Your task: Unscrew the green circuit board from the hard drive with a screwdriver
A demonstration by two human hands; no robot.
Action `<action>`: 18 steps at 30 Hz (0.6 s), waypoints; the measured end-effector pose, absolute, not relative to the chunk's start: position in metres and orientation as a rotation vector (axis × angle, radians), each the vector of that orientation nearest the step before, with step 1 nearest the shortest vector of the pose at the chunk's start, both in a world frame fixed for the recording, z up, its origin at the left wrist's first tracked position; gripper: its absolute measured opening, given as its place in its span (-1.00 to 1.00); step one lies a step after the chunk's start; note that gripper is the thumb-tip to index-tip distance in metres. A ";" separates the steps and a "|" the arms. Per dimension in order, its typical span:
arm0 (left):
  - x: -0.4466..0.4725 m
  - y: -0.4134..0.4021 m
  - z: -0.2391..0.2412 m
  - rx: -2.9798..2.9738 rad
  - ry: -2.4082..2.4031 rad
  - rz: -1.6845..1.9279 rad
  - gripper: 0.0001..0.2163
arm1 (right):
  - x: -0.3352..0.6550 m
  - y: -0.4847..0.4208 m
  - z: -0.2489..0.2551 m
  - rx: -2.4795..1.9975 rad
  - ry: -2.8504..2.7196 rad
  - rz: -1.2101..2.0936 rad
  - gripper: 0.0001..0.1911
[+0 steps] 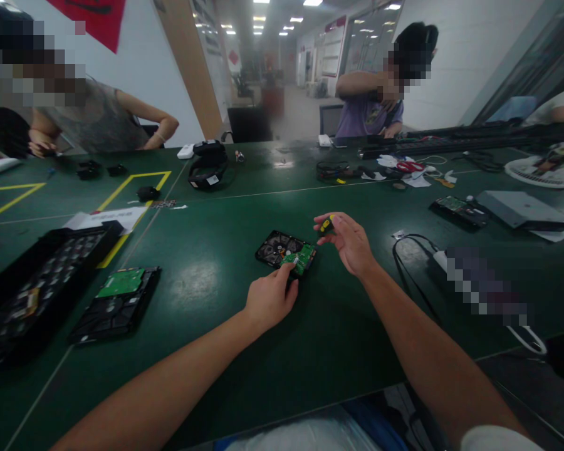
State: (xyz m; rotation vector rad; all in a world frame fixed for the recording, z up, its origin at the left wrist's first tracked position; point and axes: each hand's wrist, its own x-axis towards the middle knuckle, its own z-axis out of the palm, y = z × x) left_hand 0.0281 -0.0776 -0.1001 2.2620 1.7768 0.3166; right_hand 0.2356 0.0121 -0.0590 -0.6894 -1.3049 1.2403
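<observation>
A black hard drive (pixel 271 247) with a green circuit board (pixel 303 257) on it lies on the green table in front of me. At its near edge is my left hand (pixel 271 294), fingertips on the circuit board and thumb by the drive's side. My right hand (pixel 350 241), raised just right of the drive, grips a small yellow-and-black screwdriver (pixel 328 223) by its handle. The screwdriver's tip is too small to make out clearly, near the drive's right corner.
Another hard drive (pixel 117 307) lies left, beside a long black tray (pixel 51 269). On the right are a third drive (pixel 459 212), a grey box (pixel 529 210) and a corded device (pixel 479 275). Cables (pixel 333 169) and papers lie farther back. Two people sit across the table.
</observation>
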 end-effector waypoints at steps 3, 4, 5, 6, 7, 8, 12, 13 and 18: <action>0.028 -0.078 -0.100 2.273 1.775 0.330 -0.61 | 0.234 0.011 -0.060 -0.663 -1.265 1.290 -0.72; 0.028 -0.078 -0.100 2.277 1.776 0.332 -0.61 | 0.234 0.011 -0.061 -0.652 -1.244 1.302 -0.72; 0.028 -0.079 -0.100 2.282 1.776 0.333 -0.61 | 0.234 0.012 -0.062 -0.639 -1.225 1.312 -0.70; 0.028 -0.079 -0.100 2.286 1.776 0.336 -0.61 | 0.234 0.013 -0.063 -0.627 -1.210 1.319 -0.68; 0.028 -0.079 -0.100 2.290 1.776 0.339 -0.61 | 0.234 0.014 -0.063 -0.619 -1.202 1.322 -0.65; 0.028 -0.079 -0.100 2.294 1.774 0.342 -0.61 | 0.235 0.015 -0.064 -0.619 -1.200 1.320 -0.63; 0.027 -0.078 -0.100 2.289 1.771 0.334 -0.62 | 0.238 0.018 -0.064 -0.685 -1.228 1.262 -0.61; 0.027 -0.078 -0.099 2.284 1.775 0.330 -0.62 | 0.238 0.018 -0.064 -0.700 -1.237 1.244 -0.61; 0.028 -0.078 -0.100 2.280 1.770 0.330 -0.61 | 0.238 0.017 -0.062 -0.719 -1.283 1.174 -0.66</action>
